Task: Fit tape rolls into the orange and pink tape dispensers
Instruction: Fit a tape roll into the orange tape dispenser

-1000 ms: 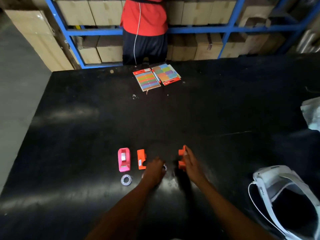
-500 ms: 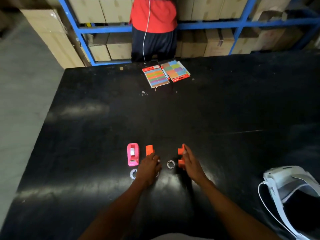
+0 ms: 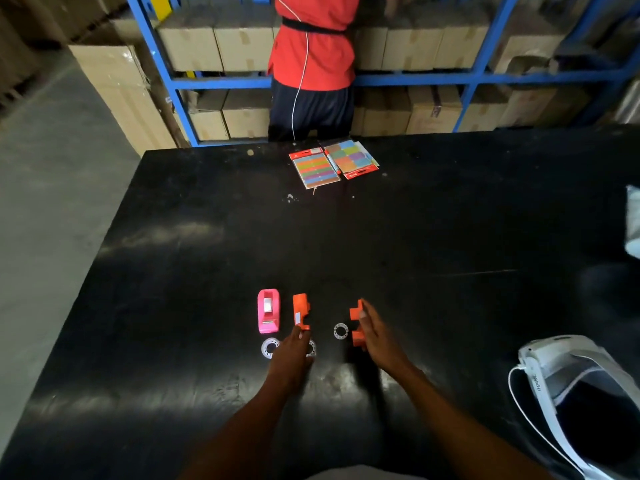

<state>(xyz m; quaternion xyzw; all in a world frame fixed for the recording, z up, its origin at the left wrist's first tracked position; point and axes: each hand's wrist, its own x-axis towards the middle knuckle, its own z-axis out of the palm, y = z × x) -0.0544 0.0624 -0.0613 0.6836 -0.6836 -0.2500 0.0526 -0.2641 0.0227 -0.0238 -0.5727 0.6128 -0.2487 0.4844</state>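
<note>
Black table (image 3: 415, 237) — broad bare stretch beyond both hands (image 3: 332, 344)

Left hand (image 3: 290, 355) touching orange dispenser (image 3: 300, 311); right hand (image 3: 377, 336) against second orange piece (image 3: 356, 325); black table (image 3: 207, 271).

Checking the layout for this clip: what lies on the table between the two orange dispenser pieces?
In the head view, one loose tape roll lies flat between the left orange piece and the right orange piece; otherwise bare black table.
</note>
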